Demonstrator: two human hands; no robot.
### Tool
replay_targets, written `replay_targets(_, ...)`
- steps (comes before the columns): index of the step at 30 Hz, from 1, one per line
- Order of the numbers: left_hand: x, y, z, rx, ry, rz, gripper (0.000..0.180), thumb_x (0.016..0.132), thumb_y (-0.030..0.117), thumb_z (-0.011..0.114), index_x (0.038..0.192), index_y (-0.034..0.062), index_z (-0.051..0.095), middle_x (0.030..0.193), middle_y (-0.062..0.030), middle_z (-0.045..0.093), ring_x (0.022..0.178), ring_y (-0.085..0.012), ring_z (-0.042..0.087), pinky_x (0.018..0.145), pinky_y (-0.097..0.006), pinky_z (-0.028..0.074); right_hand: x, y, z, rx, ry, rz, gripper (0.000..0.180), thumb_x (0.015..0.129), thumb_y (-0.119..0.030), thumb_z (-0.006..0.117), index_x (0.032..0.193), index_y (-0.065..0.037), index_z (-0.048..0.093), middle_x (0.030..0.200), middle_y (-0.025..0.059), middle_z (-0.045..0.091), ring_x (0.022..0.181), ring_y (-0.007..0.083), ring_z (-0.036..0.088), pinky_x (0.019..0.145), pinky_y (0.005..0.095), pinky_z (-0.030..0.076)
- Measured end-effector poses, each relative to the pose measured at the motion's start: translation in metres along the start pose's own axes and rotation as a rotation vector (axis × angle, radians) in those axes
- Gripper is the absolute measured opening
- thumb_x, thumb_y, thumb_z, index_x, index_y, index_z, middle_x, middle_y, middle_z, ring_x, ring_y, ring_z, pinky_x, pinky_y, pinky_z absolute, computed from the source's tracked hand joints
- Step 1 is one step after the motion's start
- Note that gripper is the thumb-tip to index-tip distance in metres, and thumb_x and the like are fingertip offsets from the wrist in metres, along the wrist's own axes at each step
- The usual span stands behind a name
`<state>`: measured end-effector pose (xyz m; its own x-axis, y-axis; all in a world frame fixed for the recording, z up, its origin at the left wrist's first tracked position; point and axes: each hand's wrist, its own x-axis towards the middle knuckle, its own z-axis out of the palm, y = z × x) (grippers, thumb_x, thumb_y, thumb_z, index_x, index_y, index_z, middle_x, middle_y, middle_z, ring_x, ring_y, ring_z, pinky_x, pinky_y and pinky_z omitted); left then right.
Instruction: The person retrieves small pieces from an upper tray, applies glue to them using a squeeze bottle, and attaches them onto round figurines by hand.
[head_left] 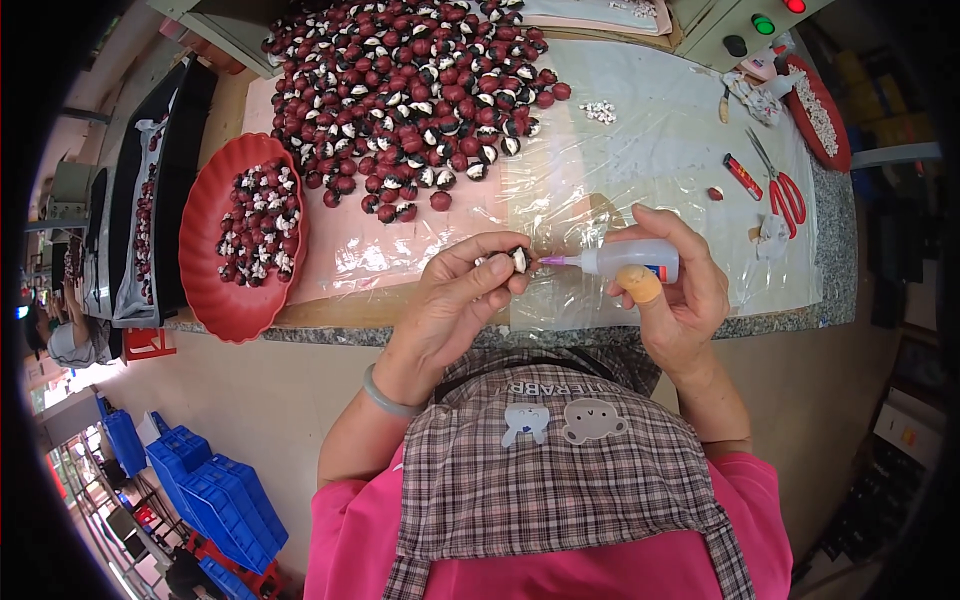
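Observation:
My left hand (440,300) pinches a small black-and-white ball-like piece (519,260) between thumb and fingers, above the front part of the table. In my right hand (695,295) lies a translucent squeeze bottle (605,260), held sideways. Its thin purple nozzle (558,260) points left toward the piece and ends just short of it or at it; I cannot tell which. An orange cover sits on the right thumb. Beyond my hands spreads a large pile of dark red, black and white balls (400,100).
Left stands a red scalloped tray (205,295) of red balls with white bits. Small white pieces (598,111) lie in a cluster on the plastic sheet (650,150). At right are red-handled scissors (788,200), a red-and-black tube (742,176) and a red tray (840,150) of white pieces.

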<state>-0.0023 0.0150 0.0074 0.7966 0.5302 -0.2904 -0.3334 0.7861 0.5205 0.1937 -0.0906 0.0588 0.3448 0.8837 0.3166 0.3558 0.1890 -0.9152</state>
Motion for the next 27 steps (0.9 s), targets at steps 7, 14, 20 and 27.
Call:
replay_targets(7, 0.000, -0.001, 0.005, 0.017, 0.079, 0.007, 0.031, 0.089, 0.009, 0.063, 0.116, -0.0060, 0.057, 0.093, -0.0084, 0.062, 0.080, -0.0117, 0.058, 0.064, -0.017, 0.047, 0.000, -0.001, 0.002, -0.057, -0.007, -0.012, 0.040, 0.082, -0.011, 0.071, 0.116, 0.004, 0.056, 0.104, 0.0177, 0.065, 0.085, 0.0228, 0.069, 0.072, 0.0288, 0.054)
replay_targets(14, 0.000, -0.002, 0.003, 0.043, 0.058, -0.022, 0.026, 0.091, 0.007, 0.061, 0.115, -0.0023, 0.060, 0.094, -0.0055, 0.064, 0.081, -0.0093, 0.060, 0.066, -0.017, 0.047, 0.004, -0.002, 0.002, -0.193, -0.027, -0.182, 0.039, 0.081, -0.011, 0.072, 0.114, 0.003, 0.057, 0.094, 0.0153, 0.067, 0.077, 0.0231, 0.067, 0.067, 0.0292, 0.053)
replay_targets(20, 0.002, -0.002, 0.002, 0.060, 0.080, -0.033, 0.028, 0.091, 0.007, 0.061, 0.117, -0.0017, 0.060, 0.096, -0.0061, 0.065, 0.081, -0.0083, 0.060, 0.067, -0.017, 0.047, 0.008, 0.001, -0.001, -0.244, -0.042, -0.315, 0.038, 0.081, -0.011, 0.072, 0.112, 0.004, 0.058, 0.093, 0.0148, 0.067, 0.078, 0.0233, 0.067, 0.066, 0.0285, 0.053)
replay_targets(27, 0.000, 0.001, 0.002, 0.068, 0.089, -0.032, 0.029, 0.091, 0.009, 0.061, 0.118, -0.0003, 0.059, 0.104, -0.0082, 0.064, 0.086, -0.0087, 0.060, 0.074, -0.017, 0.048, 0.016, 0.017, -0.018, 0.408, 0.035, 0.237, 0.030, 0.083, 0.001, 0.065, 0.106, -0.002, 0.047, 0.106, 0.0168, 0.059, 0.075, 0.0186, 0.063, 0.054, 0.0242, 0.049)
